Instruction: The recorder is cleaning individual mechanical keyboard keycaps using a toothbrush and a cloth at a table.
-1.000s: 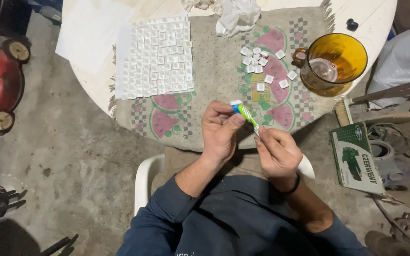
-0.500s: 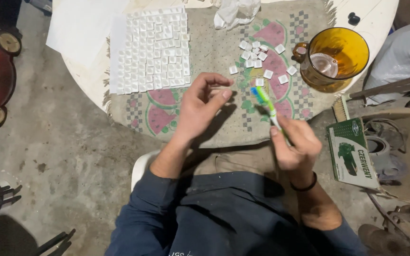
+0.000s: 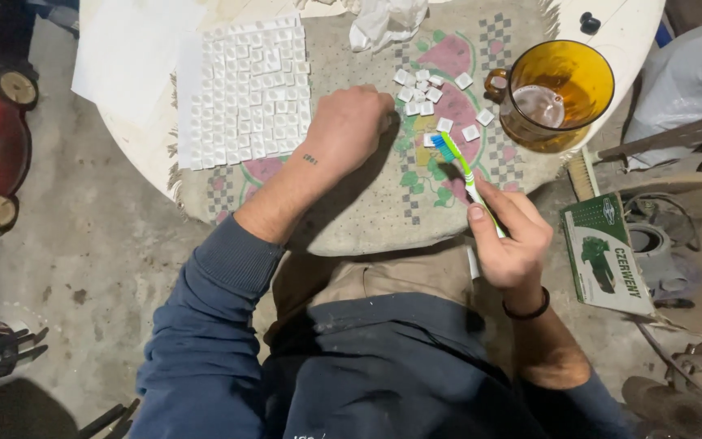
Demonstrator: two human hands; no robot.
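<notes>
Right grip [image 3: 507, 236] clasps toothbrush [image 3: 466, 175]; left grip [image 3: 349, 123] fisted on patterned cloth [image 3: 367, 211].

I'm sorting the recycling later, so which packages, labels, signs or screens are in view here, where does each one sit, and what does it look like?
Green and white rectangular cardboard box: to the right of the round table, below the amber glass mug, beside the right hand; lying tilted, with a dark green picture and white lettering on its face.
No signs or screens show.
</notes>
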